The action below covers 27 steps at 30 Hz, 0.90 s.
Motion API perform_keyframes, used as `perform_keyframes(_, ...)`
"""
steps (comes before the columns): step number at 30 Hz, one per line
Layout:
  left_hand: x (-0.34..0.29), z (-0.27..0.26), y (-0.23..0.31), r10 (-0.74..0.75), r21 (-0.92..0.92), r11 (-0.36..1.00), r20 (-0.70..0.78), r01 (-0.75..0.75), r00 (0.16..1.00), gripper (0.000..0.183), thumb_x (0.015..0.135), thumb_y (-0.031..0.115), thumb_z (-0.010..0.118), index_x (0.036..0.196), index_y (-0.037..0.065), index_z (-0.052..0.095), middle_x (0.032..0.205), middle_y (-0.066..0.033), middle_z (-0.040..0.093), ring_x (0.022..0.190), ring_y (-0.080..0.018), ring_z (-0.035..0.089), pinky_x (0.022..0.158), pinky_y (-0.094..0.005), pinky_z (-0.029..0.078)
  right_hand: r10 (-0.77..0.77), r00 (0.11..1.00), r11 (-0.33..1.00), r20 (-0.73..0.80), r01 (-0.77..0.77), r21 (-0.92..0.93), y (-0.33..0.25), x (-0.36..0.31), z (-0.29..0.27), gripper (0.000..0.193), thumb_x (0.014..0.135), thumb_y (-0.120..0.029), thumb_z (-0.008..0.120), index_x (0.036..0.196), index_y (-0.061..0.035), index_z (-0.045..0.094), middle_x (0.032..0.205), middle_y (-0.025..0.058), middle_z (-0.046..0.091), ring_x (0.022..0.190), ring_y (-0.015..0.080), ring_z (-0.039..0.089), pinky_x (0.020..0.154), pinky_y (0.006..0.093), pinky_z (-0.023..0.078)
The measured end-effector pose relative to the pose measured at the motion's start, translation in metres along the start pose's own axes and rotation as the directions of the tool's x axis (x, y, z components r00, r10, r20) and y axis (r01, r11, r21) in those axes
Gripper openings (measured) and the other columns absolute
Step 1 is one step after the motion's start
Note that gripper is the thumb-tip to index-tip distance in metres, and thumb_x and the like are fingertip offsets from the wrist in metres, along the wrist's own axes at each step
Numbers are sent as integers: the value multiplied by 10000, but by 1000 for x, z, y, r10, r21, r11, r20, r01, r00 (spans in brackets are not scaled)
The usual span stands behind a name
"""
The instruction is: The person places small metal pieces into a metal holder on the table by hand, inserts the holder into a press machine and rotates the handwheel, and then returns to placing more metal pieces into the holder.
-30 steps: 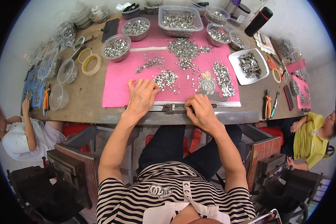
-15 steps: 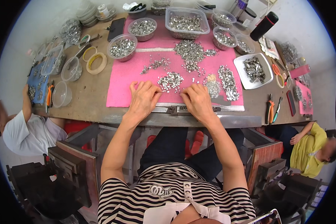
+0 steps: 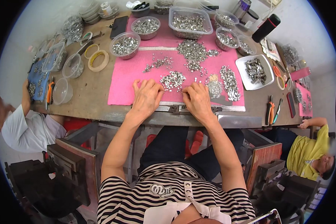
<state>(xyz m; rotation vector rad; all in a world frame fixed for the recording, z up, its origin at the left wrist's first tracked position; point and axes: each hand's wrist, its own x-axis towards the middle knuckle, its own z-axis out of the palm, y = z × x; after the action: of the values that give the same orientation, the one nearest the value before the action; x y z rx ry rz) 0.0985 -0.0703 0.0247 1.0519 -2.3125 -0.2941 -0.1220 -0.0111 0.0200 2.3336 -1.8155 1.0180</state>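
My left hand [image 3: 147, 96] and my right hand [image 3: 196, 100] rest palm down, side by side, on the near edge of a pink mat [image 3: 130, 71]. Their fingertips reach a small heap of shiny metal pieces [image 3: 172, 80] lying between them. What the fingers pinch, if anything, is hidden. More heaps of the same pieces lie further up the mat [image 3: 192, 50] and to the right [image 3: 229, 82]. A metal strip with a clamp [image 3: 177, 109] runs along the table edge under my wrists.
Bowls [image 3: 125, 45] and a clear tub [image 3: 189, 23] of metal pieces line the mat's far side. A white tray [image 3: 254, 72] and pliers [image 3: 270, 110] lie right, tape rolls [image 3: 98, 60] left. One person sits at the left [image 3: 24, 125], another at the right [image 3: 310, 147].
Both my hands have slid forward from the table edge onto the mat and closer together, reaching the small heap of pieces.
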Motion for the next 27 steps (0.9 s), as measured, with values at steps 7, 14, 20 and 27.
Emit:
perform_keyframes(7,-1,4,0,3,16,1000,-42,-2,999,64,883,120,725,930,112,683,917,-35,571,945,-240,566,1047,-557,310,54,998,997,8,-55,63,3,3,4,72,813,-68,720,849,-57,658,856,93,589,853,292,561,800,422,410)
perform_keyframes(14,-2,6,0,-9,22,1000,-35,10,999,50,879,116,709,919,112,678,941,-48,566,982,-255,555,1052,-576,303,99,994,986,36,-103,128,5,5,-3,56,819,-48,718,866,-44,688,791,76,602,809,261,588,786,403,416)
perform_keyframes(20,-2,6,3,-7,31,999,-53,8,999,70,891,114,699,955,113,669,932,-41,583,968,-250,569,1065,-588,295,96,992,995,-79,-95,20,16,0,-35,79,810,-49,731,854,-56,666,846,74,591,846,271,572,794,420,411)
perform_keyframes(27,-5,27,67,181,-231,954,-69,-192,981,72,893,95,696,951,99,652,920,-36,598,943,-240,595,1099,-576,283,75,996,997,55,-74,-22,33,-19,-41,79,828,-63,741,894,-75,699,846,52,590,863,257,572,804,400,390)
